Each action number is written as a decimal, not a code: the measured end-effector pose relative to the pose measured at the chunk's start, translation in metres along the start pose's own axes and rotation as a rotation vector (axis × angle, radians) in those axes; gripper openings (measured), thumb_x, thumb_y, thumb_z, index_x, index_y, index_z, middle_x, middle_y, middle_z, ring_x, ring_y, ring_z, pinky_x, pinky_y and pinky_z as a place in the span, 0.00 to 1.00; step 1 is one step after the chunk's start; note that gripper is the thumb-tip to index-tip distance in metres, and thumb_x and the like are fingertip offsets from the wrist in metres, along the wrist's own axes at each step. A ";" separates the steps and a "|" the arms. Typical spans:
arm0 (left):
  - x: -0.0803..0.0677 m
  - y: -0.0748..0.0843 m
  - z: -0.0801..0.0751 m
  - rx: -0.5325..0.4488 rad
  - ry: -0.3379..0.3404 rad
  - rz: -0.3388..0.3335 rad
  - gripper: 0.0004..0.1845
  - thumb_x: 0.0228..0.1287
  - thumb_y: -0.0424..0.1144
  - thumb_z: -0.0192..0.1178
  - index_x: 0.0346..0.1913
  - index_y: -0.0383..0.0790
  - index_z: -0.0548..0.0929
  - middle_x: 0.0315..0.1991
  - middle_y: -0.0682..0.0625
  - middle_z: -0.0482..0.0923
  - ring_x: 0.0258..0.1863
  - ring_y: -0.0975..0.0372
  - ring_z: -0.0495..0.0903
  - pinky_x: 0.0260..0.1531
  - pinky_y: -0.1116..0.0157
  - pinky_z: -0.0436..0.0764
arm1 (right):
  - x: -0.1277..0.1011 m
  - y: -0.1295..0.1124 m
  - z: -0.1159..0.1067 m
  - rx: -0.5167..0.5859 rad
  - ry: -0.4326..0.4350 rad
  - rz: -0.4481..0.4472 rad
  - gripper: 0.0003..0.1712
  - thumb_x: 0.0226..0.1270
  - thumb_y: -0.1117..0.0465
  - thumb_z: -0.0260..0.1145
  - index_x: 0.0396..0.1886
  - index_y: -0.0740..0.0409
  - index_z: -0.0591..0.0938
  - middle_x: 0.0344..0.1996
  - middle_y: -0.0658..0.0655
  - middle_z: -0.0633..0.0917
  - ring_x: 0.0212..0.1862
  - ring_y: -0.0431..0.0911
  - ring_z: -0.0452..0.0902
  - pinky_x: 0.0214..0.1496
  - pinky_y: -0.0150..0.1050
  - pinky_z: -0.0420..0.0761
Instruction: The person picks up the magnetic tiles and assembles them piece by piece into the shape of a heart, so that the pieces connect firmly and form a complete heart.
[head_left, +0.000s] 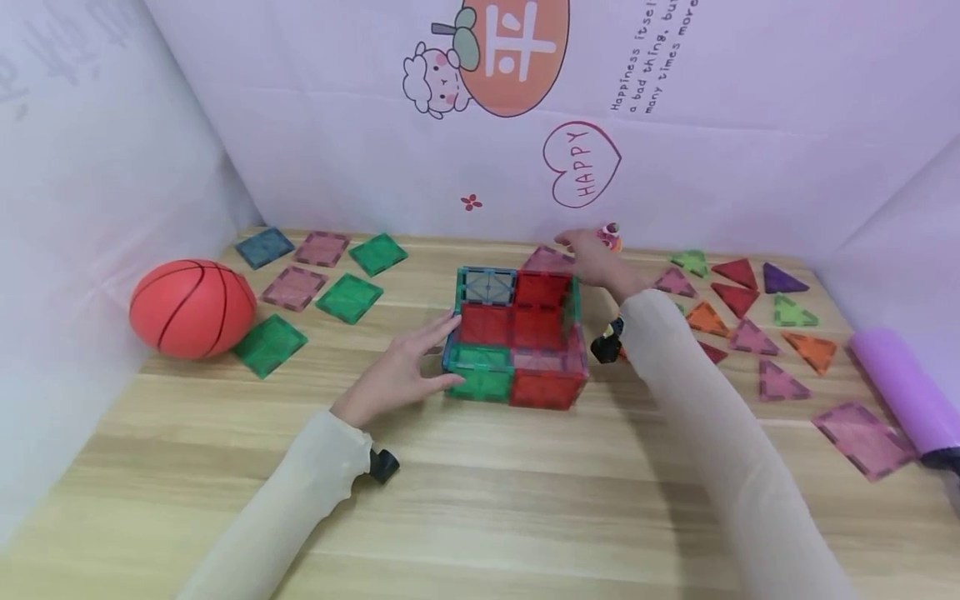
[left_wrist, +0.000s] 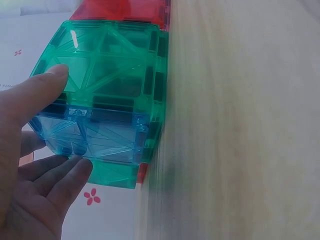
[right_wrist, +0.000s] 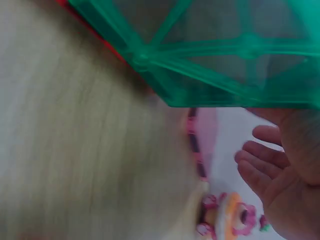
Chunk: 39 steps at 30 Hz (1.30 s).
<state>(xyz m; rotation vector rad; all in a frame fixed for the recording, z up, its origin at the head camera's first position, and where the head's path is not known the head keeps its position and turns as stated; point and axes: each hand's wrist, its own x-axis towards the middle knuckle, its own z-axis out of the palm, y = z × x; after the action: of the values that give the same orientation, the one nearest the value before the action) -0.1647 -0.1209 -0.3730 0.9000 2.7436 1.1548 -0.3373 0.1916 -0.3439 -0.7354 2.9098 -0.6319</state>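
A low box of magnetic tiles (head_left: 517,346) stands in the middle of the wooden table, with red, green and blue walls. My left hand (head_left: 438,350) rests against its left side with straight fingers. In the left wrist view the thumb lies on a green tile (left_wrist: 110,65) and the fingers (left_wrist: 75,170) touch the edge of a blue tile (left_wrist: 95,135). My right hand (head_left: 581,250) reaches behind the box, relaxed, beside a pink tile (head_left: 547,258) leaning at the back. A small toy figure (head_left: 611,237) stands just past it. In the right wrist view the right hand (right_wrist: 260,155) holds nothing.
An orange basketball (head_left: 192,308) sits at the left wall. Several loose square tiles (head_left: 322,279) lie at the back left and coloured triangles (head_left: 750,317) at the right. A purple cylinder (head_left: 900,387) and a pink tile (head_left: 862,437) lie far right. White cloth walls close three sides.
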 end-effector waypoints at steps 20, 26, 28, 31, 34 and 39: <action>-0.005 0.009 0.005 -0.007 0.001 0.025 0.43 0.58 0.43 0.68 0.74 0.43 0.57 0.74 0.44 0.53 0.70 0.49 0.62 0.65 0.42 0.61 | -0.012 0.011 0.016 0.032 0.036 0.116 0.24 0.59 0.67 0.54 0.53 0.79 0.71 0.50 0.76 0.75 0.57 0.66 0.67 0.63 0.56 0.66; -0.003 0.007 -0.001 0.007 -0.006 0.004 0.43 0.59 0.44 0.67 0.74 0.44 0.56 0.75 0.45 0.52 0.70 0.49 0.62 0.65 0.48 0.65 | -0.018 0.004 -0.004 0.145 0.146 0.171 0.35 0.55 0.54 0.69 0.56 0.73 0.70 0.49 0.71 0.76 0.50 0.60 0.71 0.54 0.53 0.71; -0.004 0.007 -0.002 0.012 -0.004 0.003 0.43 0.59 0.44 0.67 0.74 0.44 0.56 0.75 0.45 0.51 0.70 0.49 0.61 0.65 0.48 0.65 | -0.021 -0.004 -0.014 0.190 0.147 0.185 0.37 0.55 0.54 0.70 0.58 0.71 0.69 0.50 0.69 0.75 0.50 0.57 0.70 0.52 0.51 0.71; -0.004 0.006 -0.003 0.007 -0.002 0.006 0.43 0.58 0.44 0.67 0.74 0.43 0.57 0.75 0.45 0.52 0.70 0.49 0.61 0.66 0.46 0.63 | -0.029 -0.015 -0.028 0.256 0.138 0.195 0.37 0.56 0.54 0.70 0.60 0.68 0.68 0.52 0.66 0.74 0.50 0.55 0.69 0.51 0.47 0.72; -0.005 0.005 -0.002 0.002 -0.003 0.012 0.43 0.58 0.43 0.67 0.74 0.43 0.57 0.75 0.45 0.52 0.71 0.49 0.60 0.66 0.44 0.61 | -0.040 -0.029 -0.040 0.283 0.130 0.176 0.36 0.56 0.54 0.70 0.61 0.65 0.68 0.54 0.64 0.73 0.52 0.54 0.68 0.51 0.45 0.71; -0.005 0.002 0.000 0.003 -0.010 0.000 0.43 0.59 0.45 0.66 0.74 0.44 0.55 0.75 0.46 0.51 0.70 0.50 0.61 0.66 0.46 0.63 | -0.064 -0.055 -0.053 0.253 0.093 0.055 0.35 0.53 0.59 0.70 0.60 0.61 0.69 0.55 0.62 0.72 0.54 0.53 0.67 0.51 0.47 0.72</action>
<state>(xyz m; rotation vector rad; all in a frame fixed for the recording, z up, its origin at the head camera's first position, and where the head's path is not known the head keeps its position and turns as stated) -0.1596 -0.1228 -0.3725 0.9029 2.7378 1.1437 -0.2661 0.1972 -0.2751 -0.6075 2.8431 -1.0283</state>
